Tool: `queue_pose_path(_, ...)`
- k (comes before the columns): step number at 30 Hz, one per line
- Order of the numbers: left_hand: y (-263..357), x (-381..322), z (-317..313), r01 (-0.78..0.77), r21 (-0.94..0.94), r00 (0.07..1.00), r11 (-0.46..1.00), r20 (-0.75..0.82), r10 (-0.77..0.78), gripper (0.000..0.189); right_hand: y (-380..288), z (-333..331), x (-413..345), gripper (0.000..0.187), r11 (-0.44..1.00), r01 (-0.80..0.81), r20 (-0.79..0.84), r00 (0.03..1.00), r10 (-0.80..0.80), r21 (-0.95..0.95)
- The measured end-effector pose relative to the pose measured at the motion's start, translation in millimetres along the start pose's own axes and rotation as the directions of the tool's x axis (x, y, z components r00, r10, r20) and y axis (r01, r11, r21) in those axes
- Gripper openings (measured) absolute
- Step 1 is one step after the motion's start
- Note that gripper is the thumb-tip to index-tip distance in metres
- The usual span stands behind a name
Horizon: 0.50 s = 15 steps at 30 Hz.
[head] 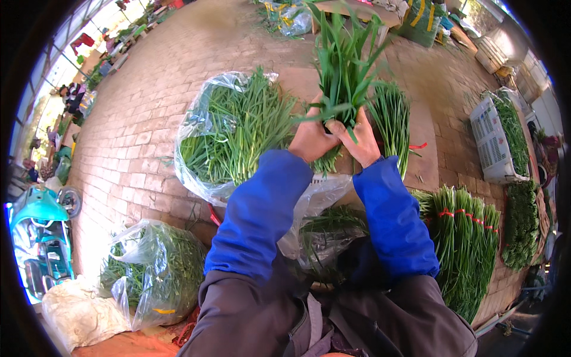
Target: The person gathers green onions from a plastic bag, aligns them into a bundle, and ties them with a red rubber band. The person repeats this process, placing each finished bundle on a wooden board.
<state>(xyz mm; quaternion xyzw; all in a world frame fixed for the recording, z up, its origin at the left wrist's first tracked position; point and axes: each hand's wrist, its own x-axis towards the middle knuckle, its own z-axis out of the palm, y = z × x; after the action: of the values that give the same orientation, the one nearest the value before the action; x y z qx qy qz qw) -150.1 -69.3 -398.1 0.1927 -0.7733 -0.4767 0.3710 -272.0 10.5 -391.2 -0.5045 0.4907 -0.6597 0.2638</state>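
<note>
Both hands grip one bundle of long, flat green leaves, likely garlic chives (343, 67), which fans out upward and away from me. My left hand (312, 136) wraps its near left side, and my right hand (359, 136) holds it from the right, thumb forward. The bundle's lower end is hidden by the hands. Left of it, loose chives (245, 129) fill an open clear plastic bag (189, 178). Just right of my right hand lies another bunch of chives (392, 120) on a board (426, 151), with a red tie (418, 146) near it.
Several red-tied bunches (464, 245) stand at my right, beyond them a white plastic crate (490, 138) of greens. A bulging clear bag of greens (160, 267) sits at lower left, near a pale sack (80, 312). A teal scooter (40, 223) stands on the brick floor (129, 129). A person (73, 96) is far left.
</note>
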Motion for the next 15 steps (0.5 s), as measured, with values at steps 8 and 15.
queue_pose_path(8, 13.9, 1.1, 0.6, 0.082, 0.138, 0.996, 0.987, -0.030, -0.078, 0.052, -7.7, 2.1, 4.9, 0.050, 0.919, 0.041, -0.025, 0.998, -0.055, -0.392)
queue_pose_path(15, -0.4, 5.3, 0.7, -0.221, 0.168, 0.975, 0.961, 0.044, 0.216, 0.055, -45.6, 10.6, 1.8, 0.054, 0.706, 0.123, 0.063, 0.992, -0.111, -0.698)
